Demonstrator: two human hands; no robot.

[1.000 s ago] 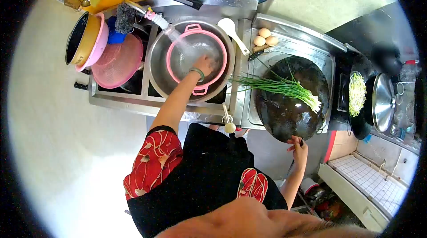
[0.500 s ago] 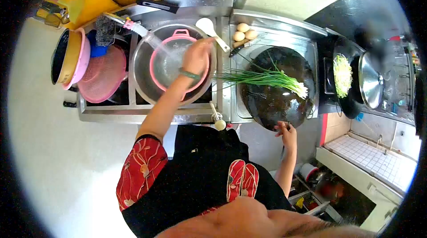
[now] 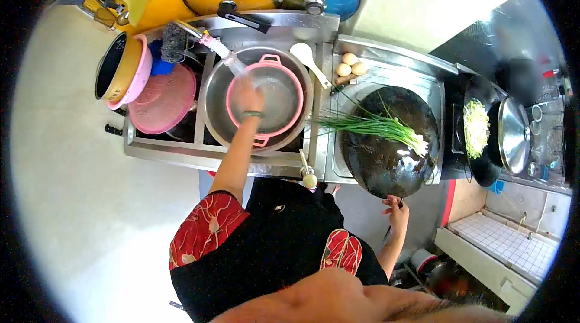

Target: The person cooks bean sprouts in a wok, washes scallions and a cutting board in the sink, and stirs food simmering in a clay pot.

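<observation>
My left hand (image 3: 249, 98), blurred by motion, is over the left side of a pink-rimmed basin (image 3: 300, 90). Water runs from the tap (image 3: 219, 46) close to it. This basin sits inside a larger steel basin (image 3: 211, 114) in the sink. At the near edge of a round dark chopping board (image 3: 386, 172), my right hand (image 3: 396, 211) is closed on a knife (image 3: 388, 235); its dark handle end shows above the fingers, and a thin grey blade is partly visible below. A bunch of green onions (image 3: 380, 128) lies across the board, white ends to the right.
Several eggs (image 3: 349, 64) and a small knife (image 3: 343, 83) lie behind the board. A white ladle (image 3: 311, 64) rests beside the basin. At right, a wok (image 3: 480, 169) holds chopped pale-green vegetables (image 3: 476, 129), next to a steel lid (image 3: 515, 135). Left stands a pink colander (image 3: 163, 99).
My left hand has moved left across the pink-rimmed basin, from its right side toward the running water. My right hand keeps its hold by the board. The whole view has shifted slightly.
</observation>
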